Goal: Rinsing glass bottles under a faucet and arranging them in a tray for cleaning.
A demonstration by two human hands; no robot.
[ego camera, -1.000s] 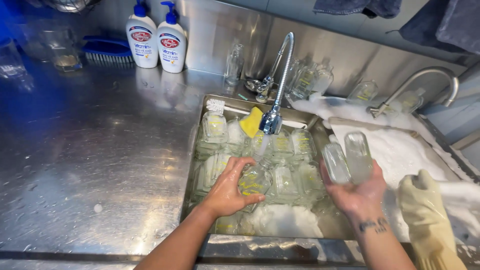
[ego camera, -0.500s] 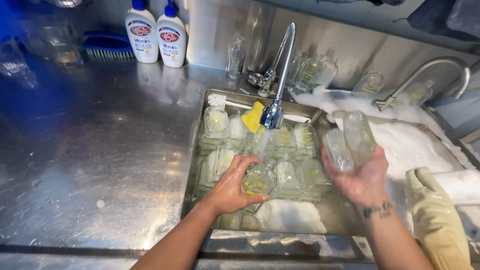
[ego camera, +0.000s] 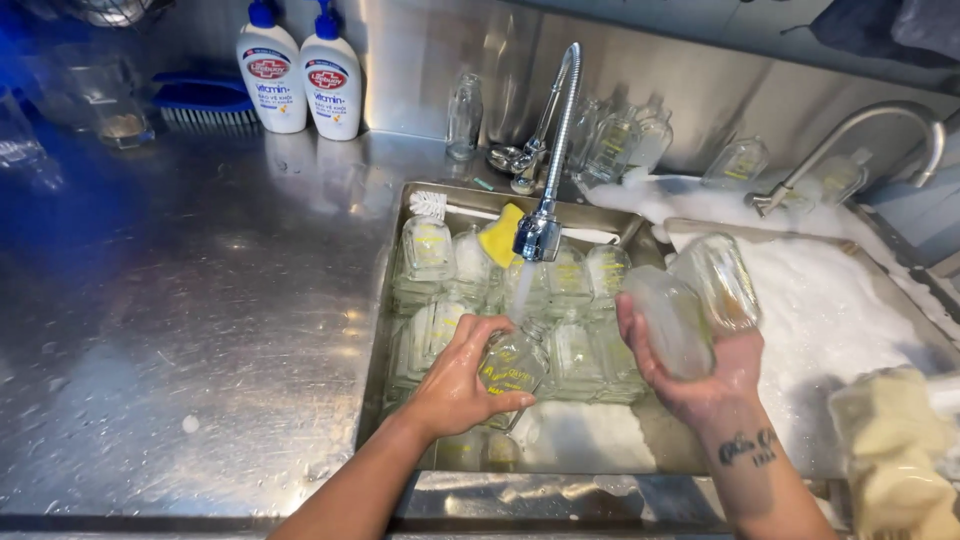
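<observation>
A brushed stainless-steel counter [ego camera: 200, 330], wet and streaked with glare, runs along a steel backsplash and drops into a rectangular sink basin [ego camera: 385, 300] packed with clear glass bottles lying in soapy water. To the right, a second basin [ego camera: 850, 300] is heaped with white foam beneath its own curved tap [ego camera: 860, 135]. At the back of the counter stand two white pump bottles of soap [ego camera: 300, 75], a blue scrubbing brush [ego camera: 205, 100] and several upright empty glass bottles [ego camera: 465, 115]. A yellow sponge [ego camera: 500, 235] and a white bottle brush [ego camera: 428, 205] rest at the far end of the near basin.

Water runs from the tall gooseneck faucet [ego camera: 545, 215] into the near basin. The left hand [ego camera: 455, 385] is curled firmly around a small clear glass bottle with yellow print [ego camera: 512, 368], held low over the basin just below the stream; its long axis tilts up and away from the person, the neck end toward the faucet, though the mouth itself is hard to make out. The right hand [ego camera: 705, 375] is closed around two more clear bottles [ego camera: 690, 305], gripped side by side at their lower ends above the basin's right edge, their long axes slanting up and to the left. A yellow rubber glove [ego camera: 890, 450], on another person's hand, lies at the foam's edge on the far right.
</observation>
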